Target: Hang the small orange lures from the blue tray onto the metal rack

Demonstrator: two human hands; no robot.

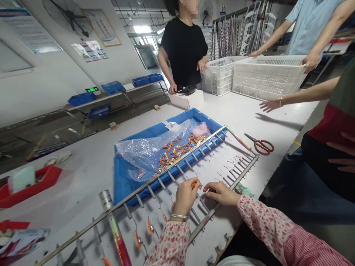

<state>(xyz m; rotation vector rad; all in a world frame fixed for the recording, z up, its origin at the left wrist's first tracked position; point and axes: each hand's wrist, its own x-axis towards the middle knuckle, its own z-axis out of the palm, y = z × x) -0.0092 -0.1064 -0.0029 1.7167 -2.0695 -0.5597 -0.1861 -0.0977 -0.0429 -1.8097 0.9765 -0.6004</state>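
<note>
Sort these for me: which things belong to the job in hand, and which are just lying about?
In the work:
orange pieces, one in the left hand
rack
blue tray
clear bag

Seemingly just lying about:
scissors
red bin
background blue bins

Fan (70,16) & framed poster (103,27) hung on L wall (66,75); blue bins (113,87) sat on bench (100,99) nearby. Co-worker in blk top (183,48) stood behind white box (183,100); another, lt-blue shirt (307,31), gripped white basket (266,79). Red tray (36,190) lay far L, scissors (255,140) w/ red handles R.
</note>
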